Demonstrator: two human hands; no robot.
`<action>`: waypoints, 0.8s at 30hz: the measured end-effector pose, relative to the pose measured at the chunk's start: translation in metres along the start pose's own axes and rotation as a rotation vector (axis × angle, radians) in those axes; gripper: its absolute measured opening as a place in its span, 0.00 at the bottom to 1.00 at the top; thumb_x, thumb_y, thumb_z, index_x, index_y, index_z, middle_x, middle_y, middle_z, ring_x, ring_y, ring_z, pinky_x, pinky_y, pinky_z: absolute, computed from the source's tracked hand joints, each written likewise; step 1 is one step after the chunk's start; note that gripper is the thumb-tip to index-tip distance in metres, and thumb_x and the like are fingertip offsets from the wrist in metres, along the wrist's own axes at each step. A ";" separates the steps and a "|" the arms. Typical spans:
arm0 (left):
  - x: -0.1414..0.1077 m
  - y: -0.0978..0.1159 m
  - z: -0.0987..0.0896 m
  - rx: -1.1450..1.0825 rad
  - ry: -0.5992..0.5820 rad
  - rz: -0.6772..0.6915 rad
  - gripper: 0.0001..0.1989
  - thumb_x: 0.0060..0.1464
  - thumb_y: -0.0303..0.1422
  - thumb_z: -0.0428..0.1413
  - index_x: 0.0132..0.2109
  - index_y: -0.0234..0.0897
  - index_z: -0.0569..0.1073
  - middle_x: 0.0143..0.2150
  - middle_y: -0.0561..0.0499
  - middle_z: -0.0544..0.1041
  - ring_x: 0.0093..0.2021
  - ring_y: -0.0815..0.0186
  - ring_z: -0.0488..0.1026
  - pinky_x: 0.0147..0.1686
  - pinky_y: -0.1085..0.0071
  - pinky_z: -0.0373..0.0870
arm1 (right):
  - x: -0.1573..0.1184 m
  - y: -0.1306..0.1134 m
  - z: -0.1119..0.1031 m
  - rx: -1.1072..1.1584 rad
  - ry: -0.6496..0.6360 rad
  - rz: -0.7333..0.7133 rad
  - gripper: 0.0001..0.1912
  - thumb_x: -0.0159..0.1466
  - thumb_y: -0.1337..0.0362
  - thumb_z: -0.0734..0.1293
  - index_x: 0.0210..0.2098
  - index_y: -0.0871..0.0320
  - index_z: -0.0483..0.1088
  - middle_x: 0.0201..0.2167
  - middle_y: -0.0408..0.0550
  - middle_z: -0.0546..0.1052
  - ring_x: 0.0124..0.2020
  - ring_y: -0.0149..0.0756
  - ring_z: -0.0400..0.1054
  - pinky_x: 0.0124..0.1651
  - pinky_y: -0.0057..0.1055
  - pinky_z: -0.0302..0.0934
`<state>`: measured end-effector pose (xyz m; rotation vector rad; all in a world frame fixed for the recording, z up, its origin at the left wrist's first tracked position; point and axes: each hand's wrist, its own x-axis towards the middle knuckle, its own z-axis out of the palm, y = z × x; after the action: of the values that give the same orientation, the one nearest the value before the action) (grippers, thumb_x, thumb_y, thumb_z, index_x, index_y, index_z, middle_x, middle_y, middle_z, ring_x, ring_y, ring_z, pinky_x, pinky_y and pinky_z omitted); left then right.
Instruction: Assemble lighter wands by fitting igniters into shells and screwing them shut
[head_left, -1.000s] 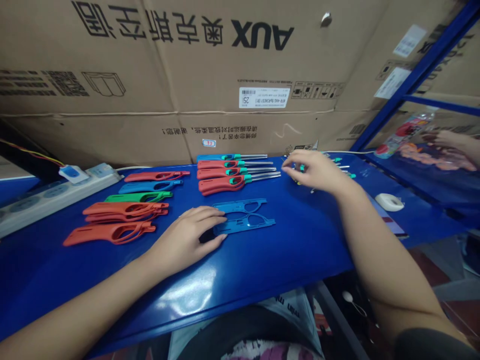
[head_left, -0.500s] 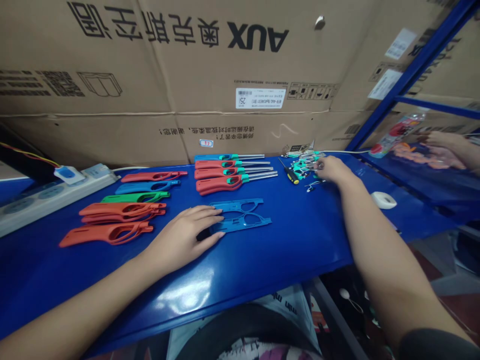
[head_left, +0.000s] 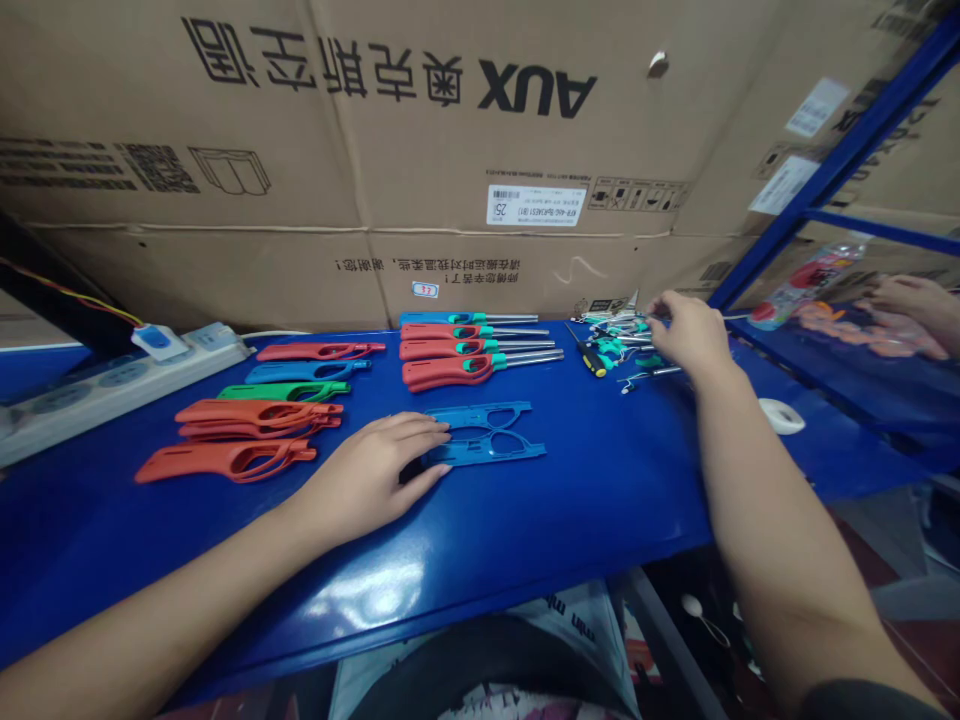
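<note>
My left hand (head_left: 386, 465) rests over the left ends of two blue plastic shell halves (head_left: 495, 450), fingers pressed together on them. At the back right, my right hand (head_left: 686, 335) is closed at the pile of green and metal lighter parts (head_left: 615, 335); what its fingertips hold is too small to make out. A screwdriver (head_left: 591, 360) with a black and yellow handle lies by the pile. Several lighters with metal tubes (head_left: 450, 372) lie in a stack behind the blue halves. Red, blue and green shells (head_left: 195, 460) form a column at the left.
A power strip (head_left: 112, 385) lies at the far left. Cardboard (head_left: 420, 150) stands behind the blue table (head_left: 525, 530). On the right are a white oval object (head_left: 781, 416), a blue rack bar, a bottle (head_left: 810, 285) and another person's hand (head_left: 911, 300).
My right hand has lifted slightly and shifted back at the parts pile. My left hand stays on the blue halves. The whole view has shifted a little.
</note>
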<state>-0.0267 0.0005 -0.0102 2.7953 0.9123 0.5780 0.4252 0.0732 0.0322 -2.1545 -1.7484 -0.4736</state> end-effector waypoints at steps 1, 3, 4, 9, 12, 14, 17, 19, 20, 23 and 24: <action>0.000 0.000 0.000 0.001 0.001 0.000 0.17 0.67 0.39 0.53 0.55 0.37 0.78 0.54 0.43 0.81 0.56 0.53 0.77 0.59 0.52 0.74 | 0.000 0.001 -0.001 -0.002 -0.032 -0.001 0.10 0.62 0.64 0.64 0.42 0.55 0.73 0.45 0.58 0.80 0.50 0.55 0.71 0.48 0.45 0.62; 0.001 0.000 0.000 0.001 0.001 -0.001 0.17 0.67 0.39 0.53 0.55 0.36 0.78 0.54 0.43 0.81 0.56 0.53 0.77 0.59 0.52 0.74 | 0.000 0.005 0.000 0.003 -0.135 -0.008 0.10 0.59 0.65 0.65 0.39 0.55 0.74 0.42 0.56 0.81 0.46 0.53 0.73 0.44 0.42 0.62; 0.001 0.000 0.000 0.000 0.001 -0.001 0.17 0.66 0.39 0.54 0.55 0.37 0.78 0.54 0.43 0.81 0.56 0.53 0.77 0.59 0.53 0.74 | 0.000 0.007 0.000 0.013 -0.192 -0.019 0.09 0.58 0.66 0.65 0.37 0.55 0.74 0.40 0.54 0.81 0.42 0.51 0.74 0.41 0.40 0.62; 0.001 0.000 0.000 -0.010 0.005 -0.008 0.17 0.66 0.40 0.54 0.55 0.37 0.79 0.54 0.43 0.81 0.56 0.53 0.77 0.59 0.52 0.74 | -0.001 0.010 0.000 0.059 -0.238 -0.046 0.09 0.59 0.63 0.65 0.38 0.55 0.75 0.38 0.52 0.81 0.39 0.46 0.74 0.37 0.36 0.62; 0.000 -0.001 0.000 -0.005 -0.002 -0.010 0.18 0.66 0.40 0.54 0.55 0.37 0.79 0.55 0.43 0.81 0.57 0.52 0.77 0.60 0.51 0.73 | -0.003 0.003 -0.008 0.154 -0.055 -0.029 0.11 0.62 0.61 0.64 0.43 0.55 0.74 0.42 0.54 0.81 0.42 0.48 0.74 0.40 0.37 0.63; -0.001 -0.001 0.000 0.002 -0.010 -0.010 0.18 0.66 0.40 0.53 0.55 0.36 0.78 0.55 0.43 0.81 0.57 0.52 0.76 0.61 0.51 0.73 | -0.005 -0.002 -0.014 0.234 0.066 -0.019 0.10 0.63 0.60 0.65 0.42 0.55 0.74 0.42 0.55 0.81 0.43 0.47 0.74 0.41 0.37 0.64; -0.001 -0.001 0.000 0.004 -0.012 -0.012 0.18 0.66 0.40 0.53 0.55 0.36 0.78 0.55 0.42 0.80 0.57 0.52 0.76 0.61 0.50 0.73 | -0.008 -0.006 -0.020 0.257 0.117 0.048 0.11 0.63 0.55 0.67 0.39 0.55 0.74 0.39 0.55 0.81 0.40 0.47 0.74 0.38 0.37 0.63; -0.001 -0.001 0.000 -0.009 0.000 -0.013 0.18 0.66 0.40 0.54 0.55 0.37 0.79 0.55 0.42 0.81 0.57 0.52 0.77 0.61 0.50 0.73 | -0.008 -0.006 -0.019 0.227 0.079 0.068 0.12 0.61 0.53 0.68 0.37 0.54 0.75 0.38 0.54 0.81 0.39 0.47 0.73 0.35 0.36 0.60; 0.000 -0.001 0.000 -0.018 0.007 -0.013 0.17 0.66 0.40 0.54 0.55 0.37 0.79 0.55 0.43 0.81 0.57 0.52 0.77 0.60 0.50 0.73 | -0.008 -0.005 -0.017 0.215 0.052 0.058 0.12 0.61 0.52 0.68 0.36 0.54 0.75 0.37 0.53 0.81 0.39 0.48 0.73 0.35 0.35 0.60; 0.000 -0.001 0.000 -0.023 0.018 -0.012 0.17 0.65 0.40 0.55 0.54 0.38 0.79 0.54 0.43 0.81 0.56 0.52 0.77 0.60 0.50 0.73 | -0.006 -0.002 -0.010 0.246 0.012 -0.009 0.13 0.61 0.52 0.68 0.36 0.55 0.75 0.35 0.52 0.80 0.37 0.46 0.73 0.36 0.35 0.60; 0.000 -0.001 -0.001 -0.013 0.016 -0.009 0.17 0.65 0.40 0.55 0.54 0.38 0.80 0.54 0.43 0.81 0.56 0.52 0.78 0.60 0.50 0.74 | -0.006 -0.003 -0.009 0.279 0.018 -0.035 0.13 0.61 0.52 0.67 0.36 0.55 0.75 0.34 0.52 0.80 0.36 0.44 0.72 0.36 0.35 0.60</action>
<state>-0.0279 0.0017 -0.0096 2.7779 0.9205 0.6030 0.4211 0.0649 0.0378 -1.9227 -1.7298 -0.2397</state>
